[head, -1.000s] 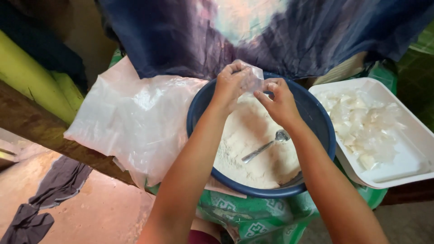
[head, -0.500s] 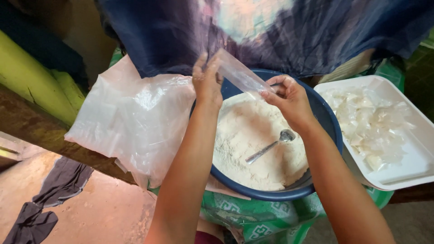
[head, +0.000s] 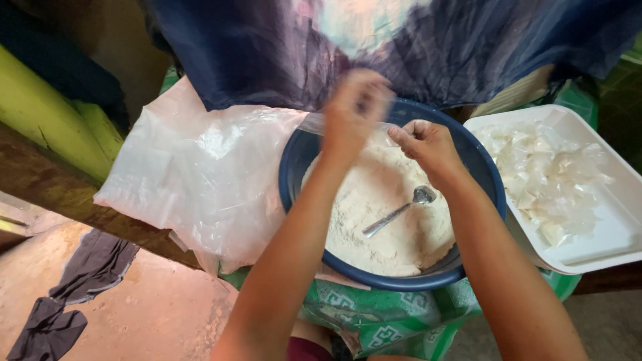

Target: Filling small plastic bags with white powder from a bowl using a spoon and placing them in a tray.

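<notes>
On the far left a big clear plastic sheet (head: pixel 200 177) lies crumpled over the bench (head: pixel 53 184), its right edge touching the blue basin (head: pixel 481 177). Above the basin's far rim the left hand (head: pixel 354 110) is blurred with motion; its fingers look closed on one end of a small clear plastic bag (head: pixel 384 132), though the blur makes that a guess. The right hand (head: pixel 428 144) pinches the bag's other end between thumb and forefinger, so the bag sits stretched between the two hands, over the flour (head: pixel 374 220). To my eye, keeping the bag above the basin is sensible, since anything spilled lands back in the flour. A metal spoon (head: pixel 396 212) rests in it, just near the right wrist. Further right, a white tray (head: pixel 602 247) of pale translucent pieces (head: pixel 542 174) sits beside the basin.
</notes>
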